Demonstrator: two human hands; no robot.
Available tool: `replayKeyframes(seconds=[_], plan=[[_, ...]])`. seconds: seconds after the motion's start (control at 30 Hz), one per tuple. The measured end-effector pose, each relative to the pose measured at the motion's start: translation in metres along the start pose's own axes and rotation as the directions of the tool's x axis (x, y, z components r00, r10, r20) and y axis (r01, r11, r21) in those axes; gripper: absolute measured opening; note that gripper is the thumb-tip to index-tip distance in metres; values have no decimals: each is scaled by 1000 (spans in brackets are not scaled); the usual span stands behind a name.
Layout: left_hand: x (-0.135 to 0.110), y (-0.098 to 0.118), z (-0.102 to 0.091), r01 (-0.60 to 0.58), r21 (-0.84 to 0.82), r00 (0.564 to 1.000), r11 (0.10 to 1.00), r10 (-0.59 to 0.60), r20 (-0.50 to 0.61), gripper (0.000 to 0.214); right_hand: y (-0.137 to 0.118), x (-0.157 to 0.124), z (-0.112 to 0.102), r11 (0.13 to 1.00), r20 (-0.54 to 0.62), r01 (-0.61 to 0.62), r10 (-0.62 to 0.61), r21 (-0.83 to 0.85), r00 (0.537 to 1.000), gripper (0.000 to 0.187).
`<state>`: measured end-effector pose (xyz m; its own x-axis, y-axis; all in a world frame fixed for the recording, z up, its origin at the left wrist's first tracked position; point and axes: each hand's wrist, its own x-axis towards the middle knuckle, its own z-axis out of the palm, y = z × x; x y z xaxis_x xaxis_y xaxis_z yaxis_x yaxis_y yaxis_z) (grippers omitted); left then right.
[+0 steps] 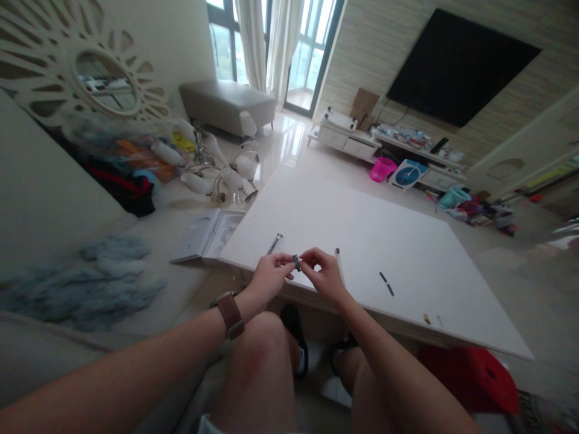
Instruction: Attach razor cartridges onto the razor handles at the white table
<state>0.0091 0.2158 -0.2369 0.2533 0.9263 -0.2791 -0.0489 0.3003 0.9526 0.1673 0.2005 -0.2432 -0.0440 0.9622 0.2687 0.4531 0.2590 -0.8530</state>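
Observation:
Near the table's front edge, my left hand (273, 274) pinches a small dark green piece (297, 263) that looks like a circuit board with a pale edge. My right hand (323, 272) is closed at the piece's right side, thumb and fingertips on it; its exact grip is partly hidden. A thin metal tool (274, 243) lies just beyond my left hand. Beside my right hand is another slim tool (337, 256) with a dark tip, partly covered by the hand. Farther right, two dark green strips (390, 290) lie on the white table (344, 211).
A small brownish piece (426, 318) and a thin pale item (439, 320) lie near the table's right front. An open white box (203, 236) is on the floor at left, below a lamp fixture (226, 175). A red object (474, 377) sits under the table's right end.

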Motion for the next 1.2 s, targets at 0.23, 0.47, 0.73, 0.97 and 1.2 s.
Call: replayKeyframes(seconds=[0.23, 0.47, 0.73, 0.97, 1.2], plan=[[-1, 2, 1, -1, 11, 1000, 1000, 1, -10, 25, 4, 2, 2, 998, 13, -51, 50, 42, 999, 20], [-3, 5, -1, -20, 86, 1000, 996, 19, 11, 20, 14, 1, 1, 994, 57, -83, 79, 78, 995, 21], [-3, 5, -1, -43, 134, 999, 990, 41, 23, 13, 22, 1, 1, 965, 125, -176, 154, 193, 980, 25], [-4, 5, 0, -32, 149, 999, 988, 28, 28, 12, 18, 2, -3, 952, 210, -227, 183, 205, 960, 27], [-2, 3, -3, -55, 118, 998, 992, 55, 1, 13, 19, 3, 0, 960, 204, -206, 167, 188, 965, 25]])
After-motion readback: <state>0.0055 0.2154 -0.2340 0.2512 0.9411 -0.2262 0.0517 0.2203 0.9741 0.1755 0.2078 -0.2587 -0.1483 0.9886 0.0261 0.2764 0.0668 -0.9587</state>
